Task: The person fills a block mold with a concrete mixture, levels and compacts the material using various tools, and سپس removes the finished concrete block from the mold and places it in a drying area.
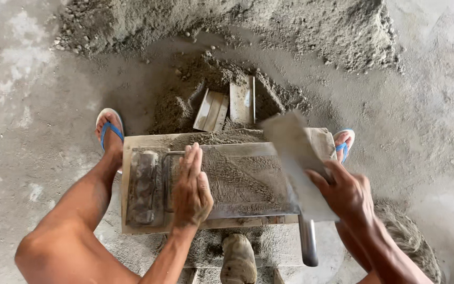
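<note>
- left hand (191, 190) lies flat, palm down, on the left part of the metal block mould (237, 181); fingers (193, 158) straight and together, pointing away from the body, gripping nothing
- right hand (345, 193) closed on a flat grey board (296, 158); fingers wrapped over its near edge, thumb side on top
- board is tilted, far end raised over the right end of the mould, motion-blurred at the upper edge
- mould is filled level with damp grey sand-cement mix; it sits on a wooden base board (132, 144), which lies on the concrete floor (38, 105)
- a mix-caked rectangular block or fitting (142, 186) sits at the mould's left end, just beside the left hand
- round metal handle (307, 242) sticks out from the near right side of the mould, towards the person
- second, mix-coated handle or stub (238, 259) at the near centre, below the left wrist
- two small wooden boards (211, 110) and (241, 101) lie half-buried in a loose heap of mix (185, 89) just beyond the mould
- larger sand pile (290, 26) further back
- feet in blue-strapped flip-flops: left foot (110, 131) beside the mould's far left corner, right foot (343, 144) at the far right corner, partly hidden by the grey board
</note>
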